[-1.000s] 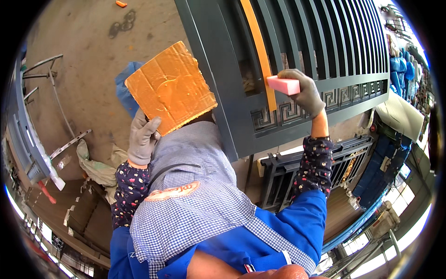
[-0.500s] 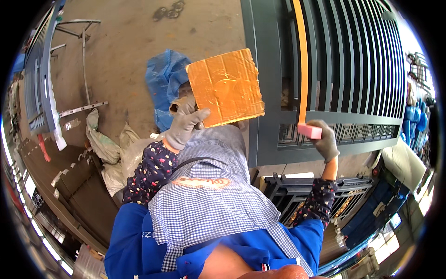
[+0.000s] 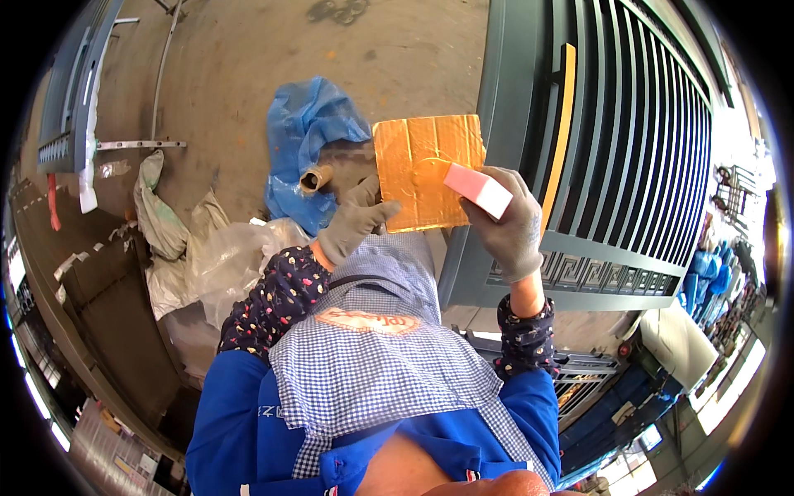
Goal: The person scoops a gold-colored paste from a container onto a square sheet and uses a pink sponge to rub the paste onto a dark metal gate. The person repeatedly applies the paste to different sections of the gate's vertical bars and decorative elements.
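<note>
My gloved left hand (image 3: 357,221) grips the lower left edge of a square piece of cardboard (image 3: 413,153), thumb on its front. The cardboard's face is coated gold-orange and shiny. In my gloved right hand (image 3: 511,221) is a pink sponge block (image 3: 478,188) with a pale end. The sponge overlaps the cardboard's right part; I cannot tell whether they touch. Just right of that hand, a gold-orange bar (image 3: 564,124) runs along the dark grey metal gate (image 3: 488,107), among its slats.
Blue plastic sheeting (image 3: 289,132) and a cardboard tube (image 3: 316,178) lie on the floor beyond my left hand. Left of me are clear plastic, pale sacks (image 3: 157,207) and a dark metal panel (image 3: 107,306). Another slatted panel (image 3: 70,107) stands at the far left.
My right hand with the sponge has moved left, from the lower end of the gold-orange bar to the cardboard. The cardboard is now held straighter, and the view has shifted.
</note>
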Motion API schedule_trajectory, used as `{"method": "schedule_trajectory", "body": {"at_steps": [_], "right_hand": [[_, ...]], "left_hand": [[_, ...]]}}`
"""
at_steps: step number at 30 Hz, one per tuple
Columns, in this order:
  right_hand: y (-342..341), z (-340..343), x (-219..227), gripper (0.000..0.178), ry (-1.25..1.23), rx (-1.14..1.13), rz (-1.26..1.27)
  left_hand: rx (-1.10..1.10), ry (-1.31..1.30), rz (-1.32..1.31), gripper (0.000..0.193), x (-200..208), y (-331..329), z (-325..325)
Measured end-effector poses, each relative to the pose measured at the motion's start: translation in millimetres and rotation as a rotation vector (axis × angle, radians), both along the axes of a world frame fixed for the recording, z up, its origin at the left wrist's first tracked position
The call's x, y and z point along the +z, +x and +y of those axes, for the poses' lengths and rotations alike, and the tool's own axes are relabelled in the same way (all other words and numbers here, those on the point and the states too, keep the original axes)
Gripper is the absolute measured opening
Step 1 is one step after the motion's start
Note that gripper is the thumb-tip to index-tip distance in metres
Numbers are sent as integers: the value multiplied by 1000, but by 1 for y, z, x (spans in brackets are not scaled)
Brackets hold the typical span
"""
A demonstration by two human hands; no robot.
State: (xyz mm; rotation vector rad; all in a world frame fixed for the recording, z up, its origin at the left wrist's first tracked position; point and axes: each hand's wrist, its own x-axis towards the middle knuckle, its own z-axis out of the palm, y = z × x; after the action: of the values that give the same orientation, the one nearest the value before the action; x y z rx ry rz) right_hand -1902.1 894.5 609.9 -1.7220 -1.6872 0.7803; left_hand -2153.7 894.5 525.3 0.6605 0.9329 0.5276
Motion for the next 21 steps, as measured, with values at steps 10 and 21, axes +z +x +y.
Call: {"method": "schedule_trajectory", "body": {"at_steps": [10, 21], "right_hand": [[-5, -7, 9, 42, -127, 208, -238], [-8, -43, 9, 44, -101, 179, -205]], "left_hand": [[77, -4, -67, 55, 7, -2, -6], [-3, 9, 28, 46, 7, -6, -11]]}}
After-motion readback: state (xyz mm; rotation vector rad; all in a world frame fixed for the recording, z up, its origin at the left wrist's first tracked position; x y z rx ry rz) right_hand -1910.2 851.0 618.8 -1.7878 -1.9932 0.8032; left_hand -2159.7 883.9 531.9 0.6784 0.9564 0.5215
